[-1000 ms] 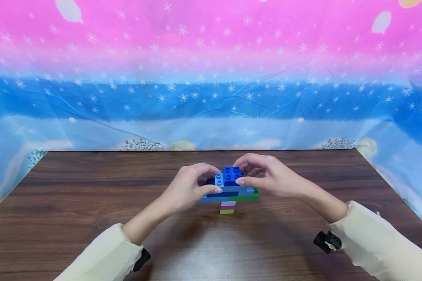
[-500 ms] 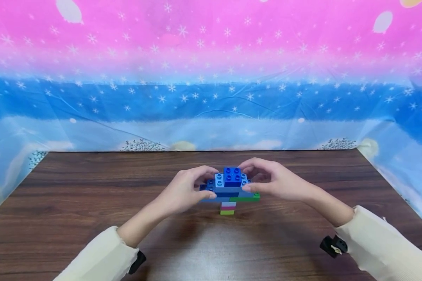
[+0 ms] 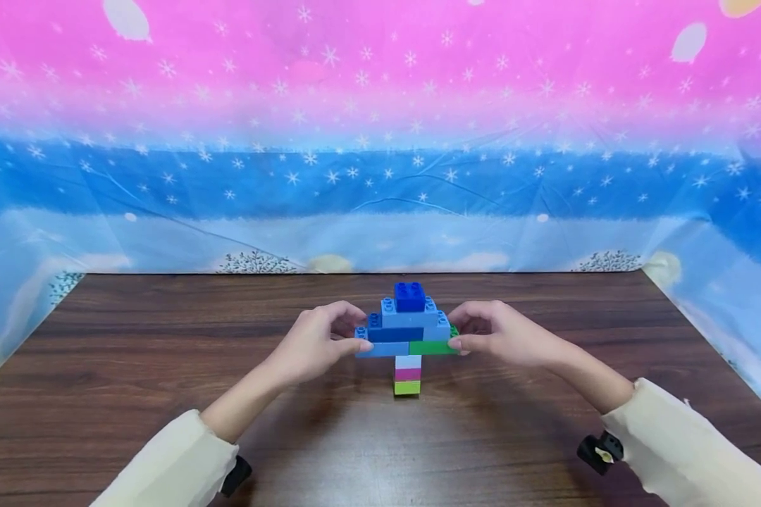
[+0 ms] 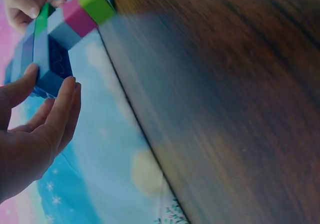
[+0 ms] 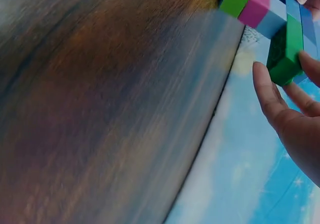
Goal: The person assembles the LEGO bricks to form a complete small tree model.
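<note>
A toy-brick model (image 3: 402, 320) stands upright between both hands in the head view, shaped like a stepped tree. Its stem stacks a lime brick (image 3: 407, 388), a pink brick (image 3: 408, 374) and a pale brick. Wider blue layers step inward up to a dark blue brick (image 3: 409, 296) on top. My left hand (image 3: 313, 345) pinches the light blue brick (image 4: 43, 59) at the left end of the lowest wide layer. My right hand (image 3: 504, 332) pinches the green brick (image 5: 294, 47) at the right end. Whether the stem's foot touches the table cannot be told.
The dark wooden table (image 3: 165, 352) spreads around the model. A pink and blue snowflake cloth (image 3: 380, 176) hangs along its back and sides. Black devices (image 3: 599, 452) sit at both sleeve cuffs.
Both hands have slid down and outward from the upper layers to the ends of the lowest wide layer. The model's top now appears higher, with more of the stem showing.
</note>
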`<action>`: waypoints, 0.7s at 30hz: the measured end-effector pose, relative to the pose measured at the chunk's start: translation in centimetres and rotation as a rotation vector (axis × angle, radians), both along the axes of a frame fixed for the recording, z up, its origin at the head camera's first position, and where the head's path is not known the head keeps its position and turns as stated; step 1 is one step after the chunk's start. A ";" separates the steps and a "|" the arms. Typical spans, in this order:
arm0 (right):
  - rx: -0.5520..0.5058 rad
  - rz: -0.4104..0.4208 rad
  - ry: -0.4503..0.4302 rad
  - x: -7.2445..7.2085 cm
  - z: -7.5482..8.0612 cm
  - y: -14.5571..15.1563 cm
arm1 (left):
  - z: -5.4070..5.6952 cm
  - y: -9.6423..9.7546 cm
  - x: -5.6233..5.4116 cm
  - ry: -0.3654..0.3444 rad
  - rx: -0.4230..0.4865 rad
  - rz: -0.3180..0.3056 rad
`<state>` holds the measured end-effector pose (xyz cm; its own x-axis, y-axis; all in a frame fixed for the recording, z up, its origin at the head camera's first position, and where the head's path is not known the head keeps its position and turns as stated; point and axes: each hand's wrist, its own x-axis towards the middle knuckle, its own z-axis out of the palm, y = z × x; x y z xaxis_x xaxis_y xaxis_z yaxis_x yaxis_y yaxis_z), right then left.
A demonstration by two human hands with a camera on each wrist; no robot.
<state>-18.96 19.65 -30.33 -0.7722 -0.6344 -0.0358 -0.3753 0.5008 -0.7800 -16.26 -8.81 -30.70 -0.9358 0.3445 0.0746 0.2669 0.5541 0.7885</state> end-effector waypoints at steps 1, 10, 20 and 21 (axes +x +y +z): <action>-0.021 -0.004 -0.029 -0.2 -0.2 -0.1 | -0.1 0.0 -0.2 -0.009 0.001 0.014; -0.135 -0.030 -0.230 -1.4 -2.2 -0.2 | -1.1 0.4 -1.6 -0.091 -0.051 0.026; -0.100 -0.098 -0.338 -1.7 -2.9 -0.9 | -1.9 0.7 -2.2 -0.161 -0.109 -0.023; -0.085 -0.106 -0.343 -1.7 -2.9 -0.9 | -1.9 0.7 -2.3 -0.173 -0.107 -0.018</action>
<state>-20.66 18.74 -33.21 -0.7856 -0.5637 -0.2549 -0.0342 0.4510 -0.8919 -18.54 -8.10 -32.65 -0.9250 0.3589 -0.1249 0.1433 0.6338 0.7601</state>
